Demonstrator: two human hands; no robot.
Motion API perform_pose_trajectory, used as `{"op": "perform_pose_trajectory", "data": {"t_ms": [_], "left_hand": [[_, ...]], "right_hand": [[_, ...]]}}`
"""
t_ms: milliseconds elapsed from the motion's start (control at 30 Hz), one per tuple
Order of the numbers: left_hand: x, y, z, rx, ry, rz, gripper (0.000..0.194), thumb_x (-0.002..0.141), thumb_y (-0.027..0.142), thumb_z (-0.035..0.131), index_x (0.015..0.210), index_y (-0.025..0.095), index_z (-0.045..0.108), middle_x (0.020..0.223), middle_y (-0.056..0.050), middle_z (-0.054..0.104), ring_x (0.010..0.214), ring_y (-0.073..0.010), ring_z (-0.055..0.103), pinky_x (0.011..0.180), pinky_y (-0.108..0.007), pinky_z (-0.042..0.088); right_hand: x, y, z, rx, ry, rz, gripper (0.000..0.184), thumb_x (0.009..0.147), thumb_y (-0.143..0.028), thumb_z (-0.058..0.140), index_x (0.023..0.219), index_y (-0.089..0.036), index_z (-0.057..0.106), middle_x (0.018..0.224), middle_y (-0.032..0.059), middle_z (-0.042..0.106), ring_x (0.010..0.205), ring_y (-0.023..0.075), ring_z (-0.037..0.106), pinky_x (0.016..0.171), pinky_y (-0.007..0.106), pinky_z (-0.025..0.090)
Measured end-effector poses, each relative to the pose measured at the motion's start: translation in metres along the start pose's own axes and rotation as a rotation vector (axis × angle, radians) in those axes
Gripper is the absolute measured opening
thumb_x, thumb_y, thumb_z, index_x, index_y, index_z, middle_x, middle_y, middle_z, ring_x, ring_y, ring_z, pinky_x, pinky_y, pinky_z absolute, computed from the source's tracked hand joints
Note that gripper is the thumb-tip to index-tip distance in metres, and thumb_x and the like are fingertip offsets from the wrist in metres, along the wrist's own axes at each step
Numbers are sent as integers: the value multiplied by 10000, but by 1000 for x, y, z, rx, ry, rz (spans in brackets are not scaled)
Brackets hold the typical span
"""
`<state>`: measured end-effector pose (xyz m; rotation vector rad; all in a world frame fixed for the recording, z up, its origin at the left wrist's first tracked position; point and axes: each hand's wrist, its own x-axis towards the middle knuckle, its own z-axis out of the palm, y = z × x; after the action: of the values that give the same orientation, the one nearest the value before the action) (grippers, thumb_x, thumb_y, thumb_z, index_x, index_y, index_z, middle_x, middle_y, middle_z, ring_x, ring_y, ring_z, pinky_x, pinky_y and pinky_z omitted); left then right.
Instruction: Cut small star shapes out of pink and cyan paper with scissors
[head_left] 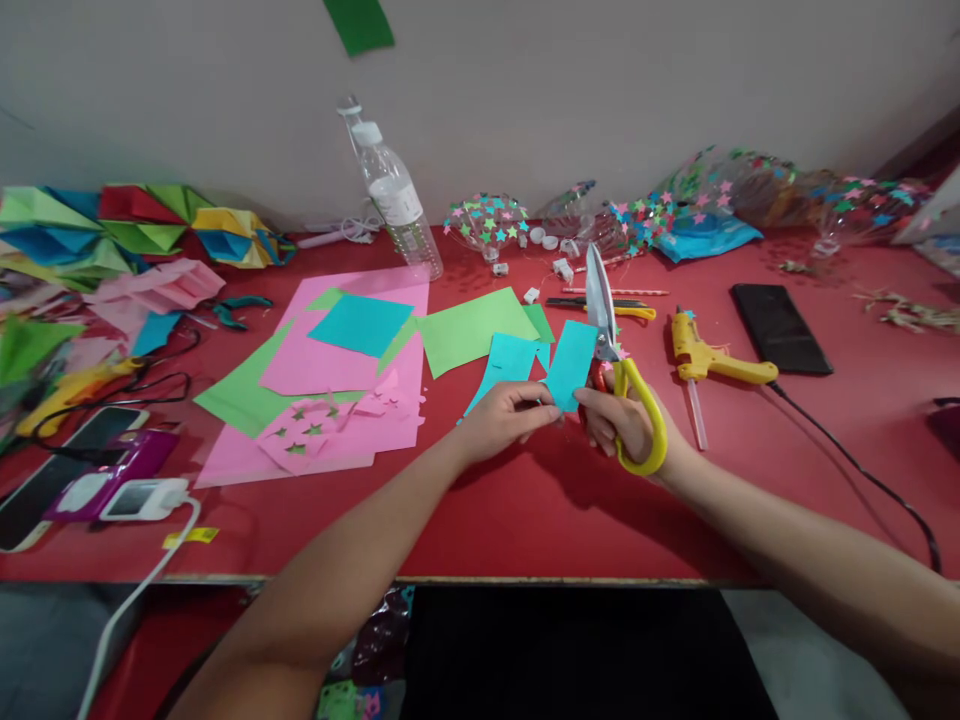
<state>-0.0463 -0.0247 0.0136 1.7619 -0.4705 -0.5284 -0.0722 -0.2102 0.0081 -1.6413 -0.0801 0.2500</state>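
Both hands meet over a small blue paper strip (571, 362), which tilts upward from the fingers. My left hand (504, 424) is closed, pinching its lower left corner between thumb and fingers. My right hand (621, 424) is closed around scissors (598, 292) with yellow handles; their blades point up, away from the paper. The right fingertips also touch the strip's lower right edge. Another blue paper piece (504, 366) lies just behind my left hand. Light green paper (477, 330) is farther back on the table.
Pink sheets (311, 350) and a blue square (361, 324) lie at left. A glue gun (716, 360) and black phone (781, 328) are at right. A plastic bottle (397, 200) and a yellow cutter (634, 312) stand and lie toward the back. Phones and cables occupy the left front.
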Motion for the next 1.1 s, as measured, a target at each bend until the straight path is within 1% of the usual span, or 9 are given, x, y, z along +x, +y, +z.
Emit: {"op": "perform_pose_trajectory", "data": {"t_ms": [67, 133, 267, 400, 467, 567, 733, 1000, 1100], "left_hand": [[1, -1, 0, -30, -3, 11, 213, 808, 342, 599, 680, 175, 626, 433, 67, 422, 437, -66, 401, 475, -219, 307], [1, -2, -2, -106, 27, 10, 223, 808, 346, 599, 668, 174, 606, 471, 53, 479, 431, -58, 407, 457, -213, 302], [3, -4, -12, -352, 228, 23, 225, 771, 337, 625, 646, 175, 533, 588, 30, 572, 420, -39, 410, 407, -196, 265], [6, -5, -30, -506, 448, 92, 223, 736, 307, 624, 629, 186, 470, 555, 46, 504, 427, -45, 410, 379, -182, 239], [7, -5, -37, -513, 551, 138, 229, 722, 289, 611, 611, 190, 437, 540, 52, 472, 418, -42, 384, 372, -178, 238], [7, -4, -42, -471, 652, 179, 238, 722, 281, 590, 594, 193, 410, 520, 57, 439, 400, -38, 346, 357, -176, 213], [6, -7, -39, -395, 724, 214, 229, 740, 285, 590, 599, 193, 435, 523, 50, 465, 412, -42, 364, 353, -171, 221], [4, -5, -37, -390, 798, 257, 207, 757, 287, 583, 619, 196, 458, 550, 49, 515, 423, -42, 402, 358, -160, 261], [4, -4, -37, -390, 787, 254, 203, 754, 277, 588, 614, 194, 466, 545, 51, 514, 416, -40, 401, 354, -158, 266]], "right_hand": [[2, 5, -1, 22, -4, -1, 537, 845, -431, 572, 396, -228, 359, 312, -35, 405, 318, 98, 434, 478, 267, 452], [2, 6, -2, 50, 0, 0, 485, 862, -498, 550, 482, -213, 454, 321, -54, 396, 308, 100, 413, 448, 262, 438], [-1, -2, -6, -40, 20, -16, 467, 856, -630, 507, 719, -187, 569, 358, -86, 391, 303, 94, 381, 407, 249, 390], [-5, -14, -10, -273, -74, 39, 505, 795, -675, 561, 641, -200, 495, 399, -61, 419, 350, 99, 420, 403, 247, 335], [-7, -16, -9, -364, -133, 42, 522, 770, -684, 588, 606, -207, 452, 429, -49, 427, 394, 99, 416, 424, 248, 319], [-8, -13, -9, -471, -217, 2, 517, 757, -681, 612, 642, -193, 484, 534, -33, 457, 496, 102, 396, 470, 248, 294], [-10, -10, -9, -548, -304, -42, 529, 807, -681, 560, 643, -191, 446, 591, -47, 368, 548, 96, 313, 500, 249, 237], [-11, -12, -9, -567, -300, -56, 557, 812, -704, 533, 624, -200, 386, 589, -54, 331, 547, 93, 281, 495, 244, 209], [-11, -10, -9, -549, -301, -61, 555, 818, -700, 527, 621, -199, 389, 588, -53, 334, 541, 90, 280, 492, 246, 199]]}}
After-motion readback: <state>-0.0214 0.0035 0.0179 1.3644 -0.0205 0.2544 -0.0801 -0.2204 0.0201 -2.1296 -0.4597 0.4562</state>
